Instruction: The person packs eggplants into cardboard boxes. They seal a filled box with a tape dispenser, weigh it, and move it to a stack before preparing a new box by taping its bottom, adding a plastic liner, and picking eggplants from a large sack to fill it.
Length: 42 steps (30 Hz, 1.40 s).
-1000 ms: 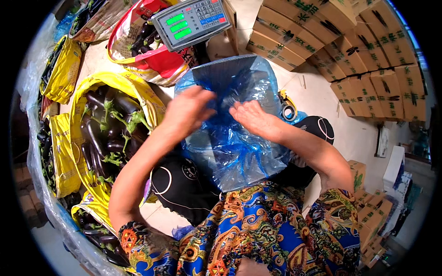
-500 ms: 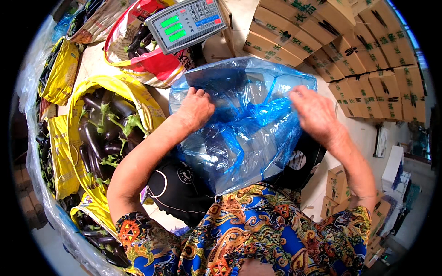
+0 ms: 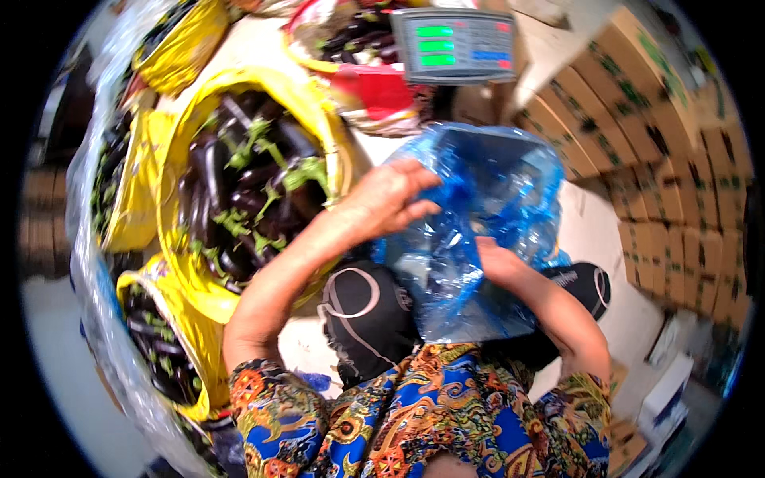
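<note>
A translucent blue plastic bag (image 3: 446, 295) lies spread in front of my lap, between my knees, crumpled and shiny. At its left side is my left hand (image 3: 394, 195), thumb and fingers apart and nothing visible gripped. My right hand (image 3: 500, 263) reaches over the middle of the bag. Motion smears its fingers and I cannot make out whether they pinch the film. Left of my left forearm stands a big yellow sack (image 3: 171, 231) filled with dark purple eggplants (image 3: 211, 171) with green stems.
Beyond the bag stands a scale display (image 3: 454, 48) with green readouts. A red-and-white sack (image 3: 374, 92) of eggplants stands behind it. More yellow sacks (image 3: 211, 334) line the left, beside clear plastic sheeting (image 3: 96, 263). Stacked brown cartons (image 3: 677, 183) fill the right.
The view has swung, so the sacks and scale sit farther right. My right hand has moved from the bag's right edge to its middle. My left hand's fingers have spread; the bag is more bunched.
</note>
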{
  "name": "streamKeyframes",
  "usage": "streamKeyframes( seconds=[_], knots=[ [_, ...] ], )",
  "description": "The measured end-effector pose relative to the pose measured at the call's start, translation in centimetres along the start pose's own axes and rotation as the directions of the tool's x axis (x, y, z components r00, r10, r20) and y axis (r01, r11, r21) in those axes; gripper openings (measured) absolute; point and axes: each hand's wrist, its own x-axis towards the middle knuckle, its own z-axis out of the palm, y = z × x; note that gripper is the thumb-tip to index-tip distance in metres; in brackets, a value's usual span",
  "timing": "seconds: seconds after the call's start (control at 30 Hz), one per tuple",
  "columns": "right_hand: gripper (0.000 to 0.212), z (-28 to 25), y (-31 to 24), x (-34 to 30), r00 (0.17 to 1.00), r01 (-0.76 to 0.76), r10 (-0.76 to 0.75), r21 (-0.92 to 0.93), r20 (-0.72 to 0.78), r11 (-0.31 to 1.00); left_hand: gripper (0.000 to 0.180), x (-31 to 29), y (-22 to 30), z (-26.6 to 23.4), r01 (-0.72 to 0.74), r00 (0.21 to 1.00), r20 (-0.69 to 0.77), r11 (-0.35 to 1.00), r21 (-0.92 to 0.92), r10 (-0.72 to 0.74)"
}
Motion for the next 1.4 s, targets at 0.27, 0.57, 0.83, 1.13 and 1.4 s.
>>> streamKeyframes(
  seconds=[0.27, 0.57, 0.83, 1.13, 1.4],
  knots=[
    [0.041, -12.9, -9.6, -3.5, 0.984, -0.011, 0.0, 0.059, 0.176, 0.998, 0.013, -12.5, 1.8, -1.9, 0.286, 0.818, -0.336, 0.836, -0.468, -0.468],
    [0.036, 1.1, -2.9, 9.0, 0.976, 0.183, -0.209, -0.274, -0.068, 0.944, 0.035, -14.9, -2.9, -2.2, 0.49, 0.534, -0.679, 0.839, -0.236, -0.504],
    [0.03, -2.4, -3.8, 7.9, 0.983, 0.001, 0.104, -0.571, 0.152, 0.821, 0.048, -10.4, -11.0, -0.8, 0.428, 0.874, -0.471, 0.652, 0.626, -0.121],
    [0.022, -1.8, 9.4, 9.7, 0.889, -0.306, 0.084, -0.448, -0.45, 0.84, 0.043, -14.5, -6.5, -6.8, 0.09, 0.197, -0.749, 0.772, -0.629, -0.633],
    [0.022, -3.3, 2.8, 14.6, 0.945, -0.003, -0.115, -0.362, -0.306, 0.932, 0.045, -23.9, -4.5, -4.2, -0.472, 0.131, -0.563, 0.448, -0.759, -0.816]
  ],
)
